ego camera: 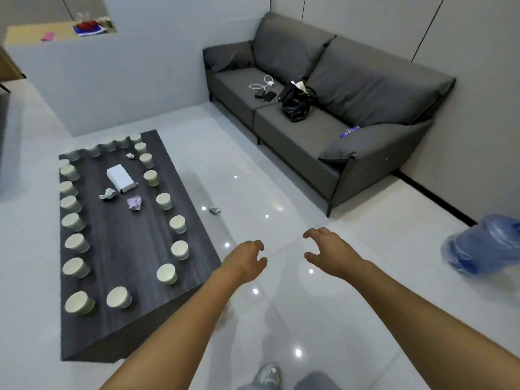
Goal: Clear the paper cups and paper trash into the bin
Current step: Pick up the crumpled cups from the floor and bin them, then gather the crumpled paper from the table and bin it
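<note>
On the left we see a dark wooden table (126, 249) whose long axis runs from the near edge away toward the far wall, and the paper cups (76, 267) stand around it in a ring that follows that axis: one row along the left edge, one along the right edge, a short row across the far edge and two cups at the near edge. We cannot tell whether the cups stand mouth up or mouth down, or whether anything is in them. Inside the ring lie a white box (120, 178), its long side angled toward the far left corner, a grey paper wad (108, 193) just beside it, a lilac paper wad (134, 203) nearer the right edge, and a small white wad (129, 155) close to the far edge. On the floor right of the table lies another small scrap (214, 210). Our left hand (245, 260) and right hand (327, 252) hang over the tiles, apart from each other, fingers loosely curled and holding nothing. At the far right edge of the view sits a bin lined with a blue bag (484, 244); its contents are too blurred to tell.
</note>
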`<state>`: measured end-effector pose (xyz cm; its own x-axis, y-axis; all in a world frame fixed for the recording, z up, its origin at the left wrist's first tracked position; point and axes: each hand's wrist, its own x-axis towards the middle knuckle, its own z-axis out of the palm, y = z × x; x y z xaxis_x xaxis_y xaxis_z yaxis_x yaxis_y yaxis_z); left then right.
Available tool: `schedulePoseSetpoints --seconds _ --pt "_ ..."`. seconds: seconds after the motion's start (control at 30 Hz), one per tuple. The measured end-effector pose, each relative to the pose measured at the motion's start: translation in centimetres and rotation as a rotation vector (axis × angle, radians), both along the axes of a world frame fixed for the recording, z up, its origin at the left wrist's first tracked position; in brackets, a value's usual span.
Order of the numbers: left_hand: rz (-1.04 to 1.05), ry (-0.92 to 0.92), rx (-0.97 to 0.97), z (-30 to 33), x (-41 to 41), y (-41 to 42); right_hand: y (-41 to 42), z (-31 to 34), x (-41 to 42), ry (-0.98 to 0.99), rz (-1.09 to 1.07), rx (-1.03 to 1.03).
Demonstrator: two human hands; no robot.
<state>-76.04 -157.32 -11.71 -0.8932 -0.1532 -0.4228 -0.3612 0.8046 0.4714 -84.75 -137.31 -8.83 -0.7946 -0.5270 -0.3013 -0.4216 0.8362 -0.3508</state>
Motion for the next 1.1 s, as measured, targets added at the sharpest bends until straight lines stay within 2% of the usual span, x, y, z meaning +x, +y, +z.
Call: schedulePoseSetpoints --seconds 0.23,0.53,0.83,1.1 --pt "0.108 -0.047 0.017 -2.0 -12.8 -3.5 -4.0 -1.9 -16.1 -0.028 0.117 0.014" --pt "0.389 -0.076 0.037 -3.4 -27.1 -8.8 -13.4 -4.0 -37.5 -0.024 0.337 0.092" --pt "0.698 -0.146 0.067 -5.8 -33.1 -18.8 -30.2 -6.7 -46.1 -0.111 0.644 0.075" --pt "0.831 -0.203 0.102 -9.7 -40.2 -31.1 -44.9 -10.7 -53.3 -0.172 0.759 0.139"
